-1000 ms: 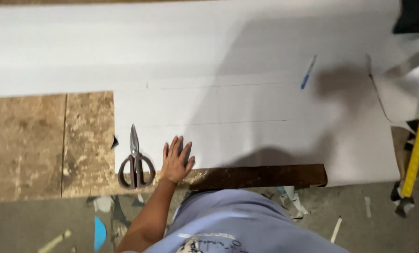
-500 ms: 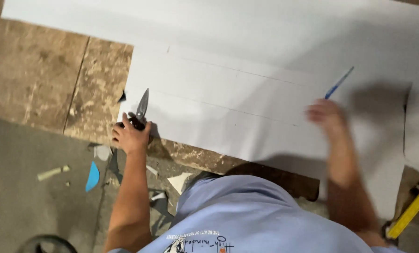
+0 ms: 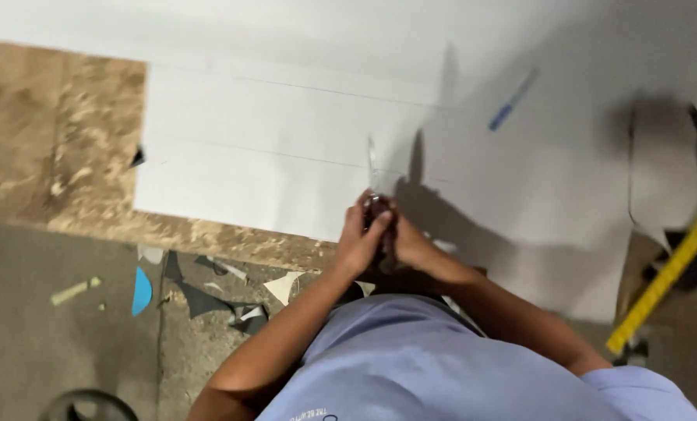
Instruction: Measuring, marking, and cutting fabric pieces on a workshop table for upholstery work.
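Both my hands meet at the near edge of a large white sheet point(image 3: 270, 148), holding a pair of metal snips point(image 3: 373, 183). My left hand point(image 3: 358, 243) wraps the dark handles from the left. From the right, my right hand point(image 3: 412, 246) closes on the same handles. The blades point away from me over the sheet, which has thin pencil lines drawn across it. The handles are mostly hidden by my fingers.
The sheet lies on a worn wooden board point(image 3: 60, 148). A blue pen point(image 3: 512, 100) rests on the sheet at the far right. A yellow measuring stick point(image 3: 668, 274) leans at the right edge. Offcuts point(image 3: 216, 292) and a blue scrap point(image 3: 141, 290) litter the grey floor.
My left hand has lifted the snips from the sheet's left edge and carried them to the middle. My right hand has drawn back from near the pen and joined it.
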